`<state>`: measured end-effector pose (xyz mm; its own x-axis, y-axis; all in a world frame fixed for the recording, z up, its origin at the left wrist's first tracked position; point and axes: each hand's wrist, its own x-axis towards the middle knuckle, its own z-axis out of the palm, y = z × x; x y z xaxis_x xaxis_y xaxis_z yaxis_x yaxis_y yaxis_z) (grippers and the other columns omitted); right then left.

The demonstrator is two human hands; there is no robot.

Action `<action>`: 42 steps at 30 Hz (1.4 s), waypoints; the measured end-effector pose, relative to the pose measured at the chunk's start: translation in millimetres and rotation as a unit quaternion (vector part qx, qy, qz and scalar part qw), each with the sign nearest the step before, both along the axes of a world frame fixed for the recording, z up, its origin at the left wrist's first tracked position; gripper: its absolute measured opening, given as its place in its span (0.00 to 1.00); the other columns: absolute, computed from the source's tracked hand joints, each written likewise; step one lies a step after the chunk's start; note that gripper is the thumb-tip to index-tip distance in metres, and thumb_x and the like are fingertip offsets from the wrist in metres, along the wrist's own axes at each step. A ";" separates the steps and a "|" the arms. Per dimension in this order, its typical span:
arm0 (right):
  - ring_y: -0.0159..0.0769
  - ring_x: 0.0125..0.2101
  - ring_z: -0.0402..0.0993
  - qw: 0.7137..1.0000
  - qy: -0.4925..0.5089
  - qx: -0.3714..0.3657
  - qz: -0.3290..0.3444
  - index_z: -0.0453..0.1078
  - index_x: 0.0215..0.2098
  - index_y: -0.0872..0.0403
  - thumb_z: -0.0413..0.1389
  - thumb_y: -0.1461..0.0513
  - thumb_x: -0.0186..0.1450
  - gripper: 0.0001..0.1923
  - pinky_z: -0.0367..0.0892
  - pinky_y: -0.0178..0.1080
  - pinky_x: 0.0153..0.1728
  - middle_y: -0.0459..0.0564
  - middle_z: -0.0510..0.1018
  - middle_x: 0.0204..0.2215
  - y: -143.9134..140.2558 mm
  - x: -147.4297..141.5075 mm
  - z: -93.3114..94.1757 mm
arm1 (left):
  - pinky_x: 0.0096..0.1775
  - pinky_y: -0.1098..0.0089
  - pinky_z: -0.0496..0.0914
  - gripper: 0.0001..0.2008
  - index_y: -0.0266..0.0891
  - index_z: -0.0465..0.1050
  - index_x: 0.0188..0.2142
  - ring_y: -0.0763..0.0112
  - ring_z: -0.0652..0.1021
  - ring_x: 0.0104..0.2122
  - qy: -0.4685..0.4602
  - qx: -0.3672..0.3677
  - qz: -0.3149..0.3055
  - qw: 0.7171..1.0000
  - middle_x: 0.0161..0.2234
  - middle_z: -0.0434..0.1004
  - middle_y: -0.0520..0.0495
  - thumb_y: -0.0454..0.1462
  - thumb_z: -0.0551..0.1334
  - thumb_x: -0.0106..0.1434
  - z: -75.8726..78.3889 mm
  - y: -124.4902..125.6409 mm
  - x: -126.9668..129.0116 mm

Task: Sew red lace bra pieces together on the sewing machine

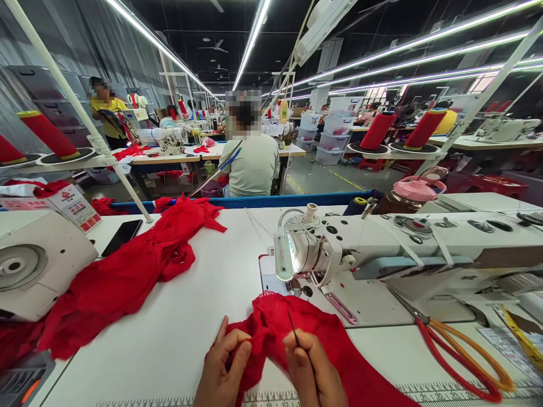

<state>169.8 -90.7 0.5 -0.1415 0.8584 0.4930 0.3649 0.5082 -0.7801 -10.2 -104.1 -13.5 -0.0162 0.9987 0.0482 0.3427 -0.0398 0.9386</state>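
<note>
From the head view, a piece of red cloth, thin, soft and crumpled into folds, lies on the white tabletop just in front of the sewing machine, and runs off toward the lower right edge. The left hand rests at the cloth's left edge, fingers curled with thumb and forefinger pinched together on a fold of it. The right hand lies on the cloth just beside it, fist loosely closed, its grip clamped on a thin dark pointed tool that sticks up and tilts left over the fabric; what kind of tool it is cannot be told.

The sewing machine is smooth white plastic and metal, long and boxy, with a cream thread spool upright on top. Scissors with red and orange loop handles lie on the tabletop to the right, well apart from the hands. A larger heap of red fabric sprawls to the left, near a black phone lying flat. A printed ruler strip runs along the near edge of the tabletop; its numbers are too small to read. A person in a pale shirt sits with their back turned at the next bench.
</note>
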 end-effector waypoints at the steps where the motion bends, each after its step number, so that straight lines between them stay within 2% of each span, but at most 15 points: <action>1: 0.36 0.27 0.77 1.000 0.010 -0.015 0.018 0.66 0.45 0.48 0.42 0.56 0.78 0.12 0.75 0.31 0.29 0.47 0.77 0.30 2.9 3.7 7.2 | 0.71 0.52 0.35 0.16 0.43 0.74 0.34 0.65 0.80 0.37 0.002 -0.004 -0.002 1.000 0.31 0.77 0.55 0.49 0.55 0.70 -0.6 -0.1 -0.5; 5: 0.35 0.35 0.77 0.992 -0.016 -0.059 0.112 0.66 0.46 0.48 0.46 0.57 0.77 0.09 0.75 0.33 0.38 0.47 0.75 0.36 13.3 12.9 25.6 | 0.70 0.49 0.31 0.11 0.44 0.77 0.35 0.54 0.79 0.51 0.013 -0.026 0.008 1.000 0.33 0.81 0.52 0.47 0.62 0.65 -2.4 -0.8 -2.2; 8: 0.37 0.35 0.74 0.985 -0.061 -0.075 0.142 0.66 0.43 0.49 0.56 0.53 0.72 0.09 0.74 0.34 0.36 0.46 0.73 0.36 16.1 11.7 25.9 | 0.70 0.48 0.32 0.10 0.44 0.76 0.34 0.57 0.81 0.46 0.020 -0.016 0.019 0.999 0.31 0.80 0.54 0.46 0.62 0.65 -2.9 -1.7 -0.8; 13: 0.36 0.33 0.72 0.975 -0.147 -0.099 0.134 0.63 0.38 0.49 0.65 0.60 0.64 0.13 0.68 0.33 0.32 0.43 0.72 0.34 16.4 1.0 17.7 | 0.71 0.53 0.35 0.09 0.44 0.73 0.31 0.66 0.80 0.35 0.004 0.031 0.045 0.998 0.29 0.77 0.57 0.44 0.61 0.65 -1.6 -2.5 8.6; 16: 0.34 0.30 0.72 0.970 -0.174 -0.125 0.115 0.62 0.37 0.49 0.63 0.61 0.64 0.12 0.65 0.33 0.29 0.41 0.73 0.32 17.0 -5.2 13.5 | 0.71 0.53 0.37 0.09 0.44 0.71 0.30 0.67 0.80 0.33 0.008 0.060 0.075 0.995 0.27 0.77 0.57 0.44 0.61 0.64 -1.9 -3.2 13.9; 19: 0.33 0.27 0.71 0.969 -0.180 -0.128 0.107 0.61 0.35 0.49 0.57 0.60 0.69 0.08 0.62 0.33 0.26 0.40 0.72 0.28 18.6 -7.2 10.9 | 0.71 0.53 0.40 0.08 0.45 0.71 0.28 0.71 0.78 0.27 0.028 0.083 0.069 0.994 0.26 0.76 0.59 0.43 0.62 0.64 -2.3 -3.7 16.0; 21: 0.33 0.25 0.70 0.971 -0.178 -0.118 0.110 0.59 0.33 0.49 0.51 0.60 0.72 0.09 0.61 0.33 0.25 0.40 0.71 0.26 19.5 -6.0 9.3 | 0.71 0.53 0.42 0.08 0.46 0.72 0.28 0.73 0.77 0.26 0.035 0.089 0.073 0.993 0.25 0.76 0.60 0.42 0.63 0.64 -1.7 -3.6 16.0; 24: 0.32 0.25 0.71 0.976 -0.180 -0.060 0.110 0.58 0.33 0.49 0.45 0.60 0.75 0.11 0.63 0.32 0.25 0.41 0.71 0.26 19.2 -4.5 5.5 | 0.71 0.52 0.41 0.09 0.46 0.72 0.28 0.71 0.78 0.27 0.033 0.080 0.073 0.994 0.26 0.76 0.60 0.43 0.63 0.64 -0.5 -3.0 14.8; 28: 0.34 0.24 0.69 0.968 -0.215 0.127 0.037 0.58 0.36 0.50 0.41 0.64 0.75 0.09 0.60 0.35 0.23 0.44 0.70 0.27 19.3 -10.8 -1.0 | 0.71 0.52 0.38 0.10 0.45 0.71 0.29 0.69 0.79 0.31 0.041 0.052 0.051 0.997 0.26 0.74 0.59 0.45 0.62 0.65 -3.3 -3.0 13.7; 29: 0.35 0.24 0.69 0.957 -0.232 0.175 0.008 0.58 0.36 0.50 0.41 0.66 0.74 0.09 0.58 0.36 0.22 0.45 0.69 0.27 20.6 -13.1 -1.8 | 0.71 0.52 0.37 0.11 0.45 0.70 0.28 0.67 0.80 0.34 0.041 0.049 0.053 0.997 0.26 0.74 0.58 0.45 0.61 0.65 -5.0 -3.4 14.0; 31: 0.37 0.24 0.66 0.933 -0.263 0.240 -0.046 0.57 0.34 0.50 0.41 0.69 0.71 0.10 0.54 0.37 0.21 0.46 0.68 0.25 24.7 -16.2 -1.4 | 0.71 0.50 0.38 0.11 0.45 0.70 0.28 0.58 0.80 0.47 0.032 0.038 0.072 0.996 0.26 0.74 0.55 0.46 0.60 0.65 -8.7 -4.3 15.0; 33: 0.37 0.23 0.63 0.920 -0.282 0.260 -0.079 0.55 0.32 0.50 0.42 0.71 0.70 0.12 0.52 0.39 0.22 0.45 0.66 0.24 28.9 -16.1 1.2 | 0.71 0.47 0.40 0.11 0.46 0.71 0.28 0.51 0.71 0.61 0.022 0.017 0.077 0.997 0.28 0.76 0.52 0.46 0.60 0.63 -11.6 -4.8 15.9; 34: 0.36 0.23 0.62 0.919 -0.287 0.257 -0.088 0.54 0.31 0.49 0.43 0.72 0.69 0.13 0.52 0.39 0.22 0.45 0.65 0.24 29.9 -15.3 2.9 | 0.70 0.46 0.40 0.11 0.46 0.71 0.28 0.50 0.68 0.64 0.018 0.010 0.076 0.997 0.29 0.77 0.51 0.47 0.60 0.63 -12.4 -4.7 16.1; 38: 0.36 0.24 0.63 0.924 -0.292 0.241 -0.060 0.55 0.32 0.50 0.42 0.73 0.67 0.12 0.52 0.39 0.23 0.46 0.65 0.25 24.8 -15.3 7.6 | 0.71 0.47 0.39 0.13 0.45 0.72 0.30 0.52 0.75 0.56 0.018 0.014 0.049 0.999 0.29 0.76 0.52 0.48 0.58 0.65 -11.5 -3.3 13.3; 42: 0.37 0.24 0.62 0.915 -0.297 0.271 -0.019 0.56 0.32 0.50 0.42 0.73 0.65 0.12 0.50 0.40 0.23 0.46 0.65 0.25 26.1 -20.2 6.5 | 0.71 0.47 0.38 0.13 0.44 0.73 0.32 0.58 0.79 0.47 0.035 0.011 -0.013 0.999 0.31 0.77 0.54 0.48 0.59 0.67 -10.3 -4.3 2.8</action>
<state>149.7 -64.6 7.0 -0.4979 0.5203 0.6938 0.6682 0.7402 -0.0756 -7.3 -108.4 -23.8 0.0138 0.9974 0.0701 0.4059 -0.0696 0.9112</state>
